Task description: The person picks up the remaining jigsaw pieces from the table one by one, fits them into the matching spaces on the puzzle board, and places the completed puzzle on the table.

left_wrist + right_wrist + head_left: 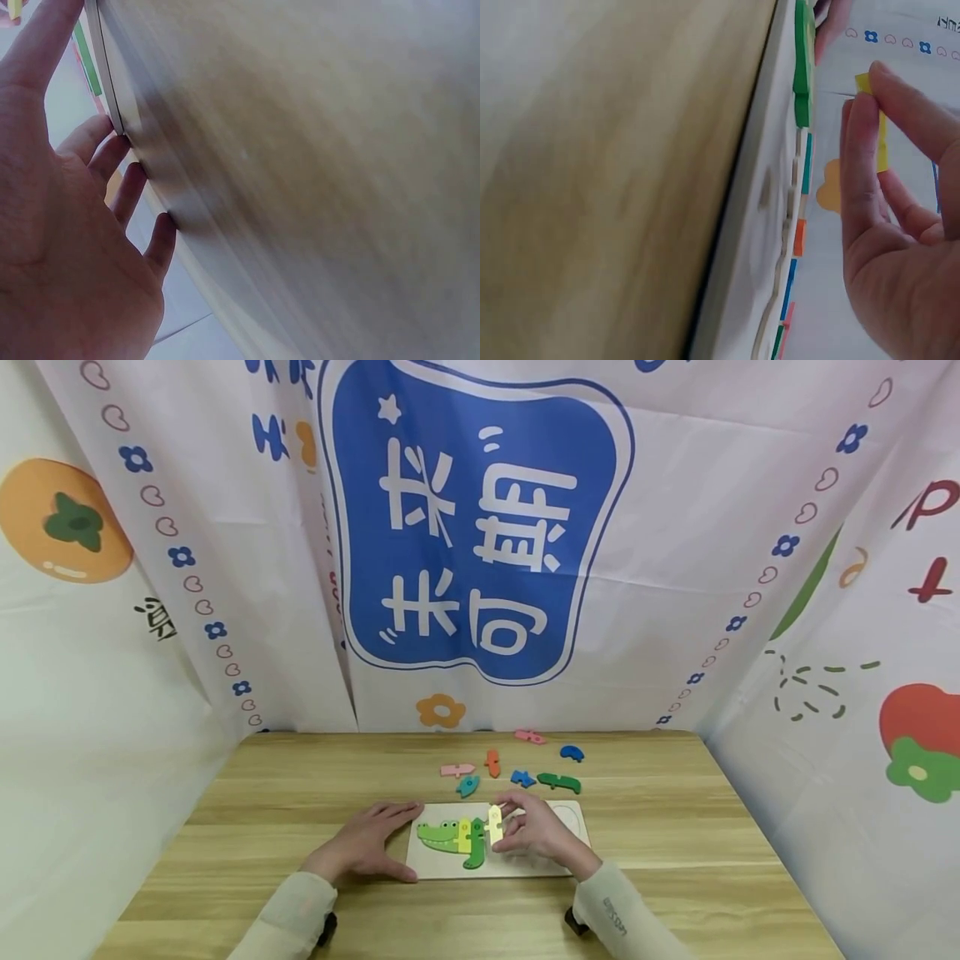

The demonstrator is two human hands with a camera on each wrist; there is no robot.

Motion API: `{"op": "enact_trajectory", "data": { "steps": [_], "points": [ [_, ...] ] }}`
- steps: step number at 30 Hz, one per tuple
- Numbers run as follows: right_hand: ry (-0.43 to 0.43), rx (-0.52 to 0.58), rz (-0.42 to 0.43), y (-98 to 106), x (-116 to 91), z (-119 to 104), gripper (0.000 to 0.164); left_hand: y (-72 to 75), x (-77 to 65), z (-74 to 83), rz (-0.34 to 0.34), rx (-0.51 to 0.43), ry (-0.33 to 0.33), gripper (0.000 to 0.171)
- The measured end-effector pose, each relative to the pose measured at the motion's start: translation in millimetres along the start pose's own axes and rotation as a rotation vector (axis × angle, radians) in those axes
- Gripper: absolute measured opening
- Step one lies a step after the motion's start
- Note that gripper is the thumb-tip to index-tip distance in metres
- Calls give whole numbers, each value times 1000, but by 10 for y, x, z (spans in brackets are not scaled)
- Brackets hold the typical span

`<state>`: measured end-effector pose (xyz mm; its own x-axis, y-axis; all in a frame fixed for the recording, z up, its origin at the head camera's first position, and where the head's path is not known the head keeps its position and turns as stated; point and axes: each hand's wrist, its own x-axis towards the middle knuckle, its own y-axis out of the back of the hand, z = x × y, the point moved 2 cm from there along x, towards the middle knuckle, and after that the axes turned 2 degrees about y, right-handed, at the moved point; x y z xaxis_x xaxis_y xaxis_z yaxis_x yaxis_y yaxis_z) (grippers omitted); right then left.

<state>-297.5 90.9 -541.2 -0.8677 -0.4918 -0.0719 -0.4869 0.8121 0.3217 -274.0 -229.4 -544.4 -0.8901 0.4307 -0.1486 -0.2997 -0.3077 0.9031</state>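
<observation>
A pale wooden puzzle board (432,867) lies on the table, with a green crocodile head (438,836), a yellow segment (464,835) and a green leg segment (476,852) set in its left part. My left hand (366,841) spreads its fingers and thumb against the board's left end; the left wrist view shows the fingertips by the board's edge (106,71). Between thumb and fingers of my right hand (543,833) I pinch a light-yellow puzzle piece (495,824), just right of the green leg segment. In the right wrist view that yellow piece (883,142) appears raised above the board.
Several loose puzzle pieces lie beyond the board: pale pink (457,770), teal (468,786), orange (492,763), blue star-like (522,778), green (559,782), blue curved (572,752) and pink (530,737). Printed white cloth (660,527) hangs behind and on both sides of the wooden table (300,810).
</observation>
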Motion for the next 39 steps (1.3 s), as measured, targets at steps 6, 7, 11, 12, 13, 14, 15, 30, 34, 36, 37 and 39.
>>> {"op": "enact_trajectory", "data": {
  "steps": [6,7,11,12,13,14,15,30,34,36,37,39],
  "points": [
    [-16,-39,0,-70,-4,35,66,-25,0,-22,1,21,-9,110],
    [-12,-49,0,-77,-4,39,66,-24,-1,-20,0,23,-12,111],
    [-10,-83,5,-92,0,58,65,-14,0,-7,2,20,-16,111],
    [-10,-91,7,-95,4,64,65,-13,0,-4,2,20,-17,111],
    [-10,-97,8,-98,10,71,65,-10,-1,0,2,20,-17,111],
    [-13,-103,9,-101,15,76,65,-8,-2,5,1,18,-16,111],
    [-13,-107,10,-104,21,80,65,-6,-4,10,0,16,-15,111],
    [-28,-139,29,-153,70,79,66,11,-5,-19,-7,32,-3,112],
    [-32,-137,38,-150,75,96,66,10,-2,-14,-6,30,-8,111],
    [-30,-141,41,-147,79,92,65,12,-3,-8,-6,27,-9,111],
    [-31,-142,42,-147,81,91,65,11,-2,-7,-6,27,-8,111],
    [-30,-147,42,-147,83,82,65,11,2,-6,-5,28,-5,111]
  ]
}}
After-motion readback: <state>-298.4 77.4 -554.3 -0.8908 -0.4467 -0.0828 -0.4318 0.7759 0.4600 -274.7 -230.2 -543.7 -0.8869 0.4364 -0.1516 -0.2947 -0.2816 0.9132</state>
